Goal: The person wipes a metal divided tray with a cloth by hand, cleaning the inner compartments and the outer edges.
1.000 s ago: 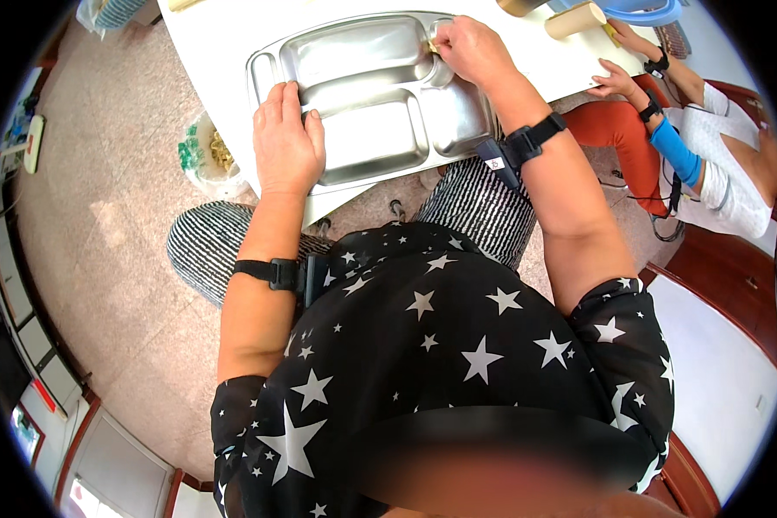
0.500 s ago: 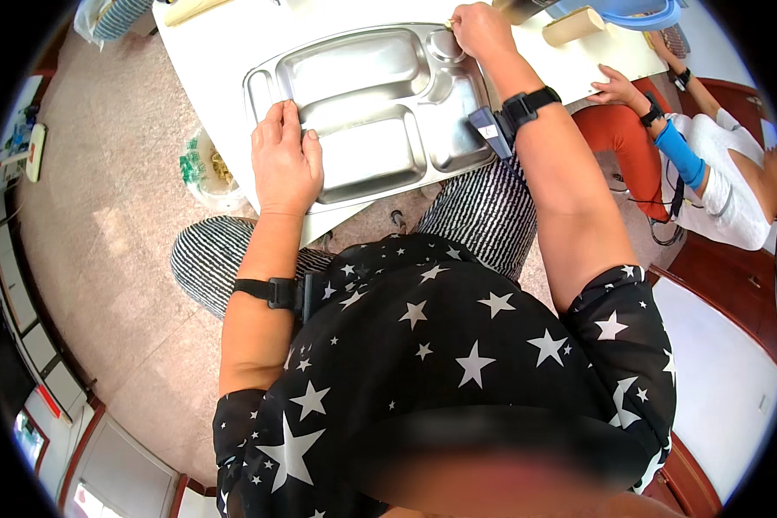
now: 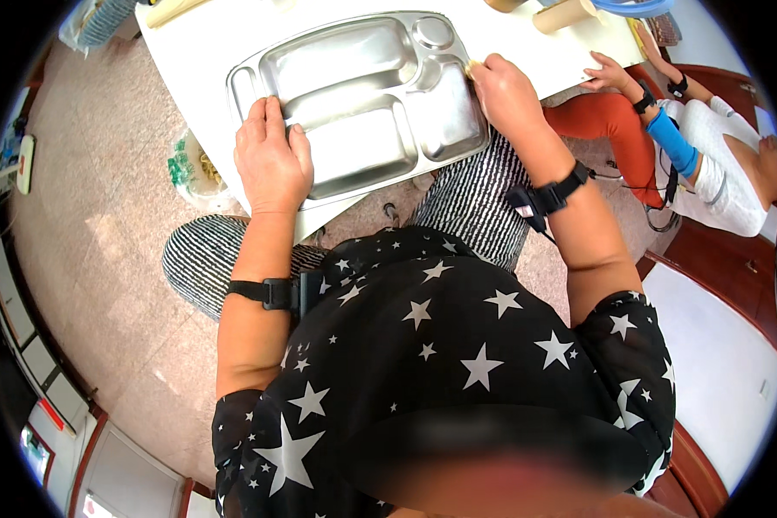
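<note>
A steel compartment tray (image 3: 345,108) lies on the white table, its near edge toward me. My left hand (image 3: 272,155) rests on its left side, fingers stretched out over the rim and thumb apart. At the tray's right rim, my right hand (image 3: 509,97) is closed, pinching a small pale-yellow piece (image 3: 471,69) against the edge. The fingers mostly cover that piece, so its kind cannot be made out. The tray's compartments hold nothing visible.
On the white table (image 3: 190,52), a tan cylinder (image 3: 565,15) and a blue plastic basin (image 3: 637,7) sit at the far right. A bag-lined bin (image 3: 200,177) stands on the floor at left. A seated co-worker (image 3: 708,155) is at right, one hand by the table edge.
My right hand has moved from the tray's far right corner down along its right rim, toward me. The left hand stays on the left side. The whole view has shifted slightly.
</note>
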The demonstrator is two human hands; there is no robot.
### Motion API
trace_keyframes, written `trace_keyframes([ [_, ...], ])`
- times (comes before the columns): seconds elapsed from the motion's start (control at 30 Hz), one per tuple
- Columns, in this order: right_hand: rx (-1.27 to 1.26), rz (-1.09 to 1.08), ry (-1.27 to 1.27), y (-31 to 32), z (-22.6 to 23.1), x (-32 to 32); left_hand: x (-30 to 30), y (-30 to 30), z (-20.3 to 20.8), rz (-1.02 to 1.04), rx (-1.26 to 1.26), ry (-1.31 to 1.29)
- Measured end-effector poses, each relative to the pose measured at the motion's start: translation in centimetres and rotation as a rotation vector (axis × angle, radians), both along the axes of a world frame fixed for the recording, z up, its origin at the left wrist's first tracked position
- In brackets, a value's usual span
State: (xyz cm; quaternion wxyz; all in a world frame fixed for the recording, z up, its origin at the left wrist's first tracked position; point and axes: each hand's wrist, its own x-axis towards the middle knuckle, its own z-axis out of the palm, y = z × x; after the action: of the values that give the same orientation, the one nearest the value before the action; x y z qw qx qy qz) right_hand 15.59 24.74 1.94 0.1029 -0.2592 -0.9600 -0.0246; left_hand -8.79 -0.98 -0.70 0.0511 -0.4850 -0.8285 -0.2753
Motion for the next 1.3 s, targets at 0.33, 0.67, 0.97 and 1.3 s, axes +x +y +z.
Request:
trace_keyframes([
  [0.33,-0.104,-0.105,0.071,7.8,-2.0,-9.3,0.0,-0.1,0.6,-0.04,0.009,-0.114],
  [0.67,-0.128,0.208,0.007,0.6,-1.8,-22.4,0.2,-0.6,0.8,-0.019,-0.018,-0.157],
  [0.97,-0.107,0.189,-0.074,-3.1,-2.9,-27.4,0.3,-0.3,-0.3,-0.06,0.136,-0.158],
  [1.3,-0.244,0.39,-0.097,-5.2,-2.5,-28.2,0.3,-0.3,-1.0,-0.081,0.215,-0.102],
])
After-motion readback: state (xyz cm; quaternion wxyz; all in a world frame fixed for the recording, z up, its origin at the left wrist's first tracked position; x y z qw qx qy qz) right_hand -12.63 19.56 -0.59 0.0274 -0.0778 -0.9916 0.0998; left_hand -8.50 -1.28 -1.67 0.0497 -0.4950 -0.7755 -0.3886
